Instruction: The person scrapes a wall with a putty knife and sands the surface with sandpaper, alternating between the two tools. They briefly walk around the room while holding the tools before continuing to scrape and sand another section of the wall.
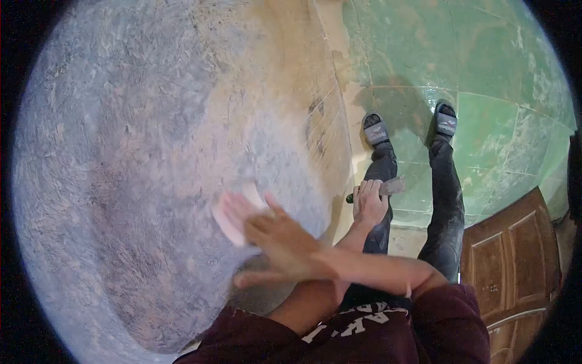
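My arms cross in front of me. My right hand [267, 233] reaches over to the left, its fingers laid over a pale, curved sheet of sandpaper [257, 195] against the wall [163, 151]. Motion blurs this hand and the sheet; the sheet's working face is hidden. Below the crossing arm, my left hand [370, 203] is closed around a putty knife [393, 185]. Its dusty metal blade points right, and the green end of its handle shows on the other side of the fist.
Grey and whitish patches cover the wall, with bare yellowish plaster near its base. My slippered feet [445, 124] stand on a green tiled floor [497, 54] marked with white dust. A brown panelled door [509, 261] is at the lower right.
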Demonstrator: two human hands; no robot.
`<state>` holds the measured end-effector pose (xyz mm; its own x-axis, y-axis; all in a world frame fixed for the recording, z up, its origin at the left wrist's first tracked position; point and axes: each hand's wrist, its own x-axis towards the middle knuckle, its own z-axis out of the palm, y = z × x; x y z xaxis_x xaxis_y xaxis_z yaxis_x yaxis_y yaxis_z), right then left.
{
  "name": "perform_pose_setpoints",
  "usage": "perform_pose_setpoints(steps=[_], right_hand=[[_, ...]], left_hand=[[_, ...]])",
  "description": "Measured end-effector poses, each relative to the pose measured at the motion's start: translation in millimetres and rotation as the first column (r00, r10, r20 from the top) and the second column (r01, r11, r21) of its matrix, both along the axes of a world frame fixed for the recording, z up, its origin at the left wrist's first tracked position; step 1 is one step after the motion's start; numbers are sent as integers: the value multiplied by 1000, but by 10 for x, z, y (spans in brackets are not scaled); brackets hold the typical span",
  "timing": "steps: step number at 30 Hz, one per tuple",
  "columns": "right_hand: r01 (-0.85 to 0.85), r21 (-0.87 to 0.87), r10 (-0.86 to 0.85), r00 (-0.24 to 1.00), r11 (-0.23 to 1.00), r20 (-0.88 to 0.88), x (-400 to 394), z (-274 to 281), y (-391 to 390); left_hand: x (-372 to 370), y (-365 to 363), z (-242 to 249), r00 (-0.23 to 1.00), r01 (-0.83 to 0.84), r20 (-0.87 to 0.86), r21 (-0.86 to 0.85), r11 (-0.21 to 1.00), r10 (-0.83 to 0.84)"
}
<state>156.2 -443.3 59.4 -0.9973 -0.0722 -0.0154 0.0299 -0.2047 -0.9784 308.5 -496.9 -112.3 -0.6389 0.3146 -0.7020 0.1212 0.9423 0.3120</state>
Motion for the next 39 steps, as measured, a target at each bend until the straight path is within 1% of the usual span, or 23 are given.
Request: perform_pose_setpoints(steps=[1, 2, 4, 5, 7, 8, 9, 11, 15, 17, 18, 19, 20, 21, 23, 26, 28, 29, 31, 32, 34, 37, 39], right_hand=[[-124, -23, 124, 992, 992, -6, 51, 66, 21], [-123, -35, 122, 992, 992, -15, -45, 25, 3], [58, 129, -45, 994, 990, -103, -586, -131, 208], [59, 132, -45, 993, 990, -110, -867, -175, 318], [201, 256, -175, 977, 945, -121, -1273, -214, 371], [250, 213, -227, 966, 945, -123, -1186, -138, 331], [251, 213, -227, 965, 944, -129, -959, -40, 277], [25, 68, -16, 993, 997, -119, -440, 112, 146], [66, 79, -54, 989, 995, -137, -492, 76, 68], [231, 305, -193, 969, 924, -151, -1149, -13, 349], [230, 299, -191, 970, 926, -153, -1204, 12, 337], [252, 289, -214, 964, 924, -156, -1238, 28, 331], [280, 277, -243, 957, 919, -162, -1277, 48, 320], [279, 278, -241, 957, 919, -163, -1059, 97, 235], [66, 161, -37, 983, 985, -180, -449, 185, 21], [-3, 96, 21, 983, 995, -180, -603, 237, 144], [231, 177, -185, 952, 957, -245, -1126, 145, 304], [217, 174, -171, 954, 961, -245, -1301, 112, 323], [378, 177, -330, 910, 909, -251, -1488, 110, 303], [298, 165, -265, 945, 940, -193, -1275, 159, 224], [35, 92, -23, 992, 995, -126, -616, 239, 136], [5, 197, 23, 990, 980, -141, -149, 94, -149], [-21, 288, 54, 993, 958, -108, -797, 75, 102]], left_hand=[[-24, -20, -29, 1000, 3, -11, -8, 1000, -4], [-26, -54, -21, 1000, -4, -29, -1, 1000, 4], [81, -109, -71, 994, -37, -100, -1, 999, 37], [14, -66, -18, 994, -37, -107, 2, 999, 37], [-140, -41, 158, 998, 60, -20, 0, 998, -60], [-97, -47, 58, 999, -36, 12, -10, 999, 36], [-38, -58, 2, 999, -36, 6, -9, 999, 36], [-45, -54, 10, 996, -82, -20, 31, 996, 83], [-101, -49, 29, 996, -66, -52, 28, 997, 67], [63, -182, -100, 989, -65, -129, 25, 998, 68], [141, -302, -138, 946, -323, 54, 175, 930, 318], [102, -279, -96, 815, -576, 266, 273, 771, 515], [11, -261, -77, 976, -40, -207, 115, 993, 64], [-44, -228, -26, 976, -41, -207, 117, 992, 65], [-201, -110, 52, 994, -111, 22, -7, 994, 111], [-259, -99, -101, 992, -125, -27, -12, 992, 125], [-175, -119, -87, 976, -195, -112, -90, 977, 184], [-225, -110, -108, 973, -209, -113, -92, 973, 199], [-314, -176, -82, 984, -107, -142, 24, 994, 110], [-280, -135, -104, 970, -182, -166, -7, 983, 178], [-302, -120, -69, 977, -166, -134, 10, 986, 166], [-381, -26, -135, 984, -130, -117, 69, 989, 137], [-288, -51, -81, 986, -126, -105, 26, 992, 128]])
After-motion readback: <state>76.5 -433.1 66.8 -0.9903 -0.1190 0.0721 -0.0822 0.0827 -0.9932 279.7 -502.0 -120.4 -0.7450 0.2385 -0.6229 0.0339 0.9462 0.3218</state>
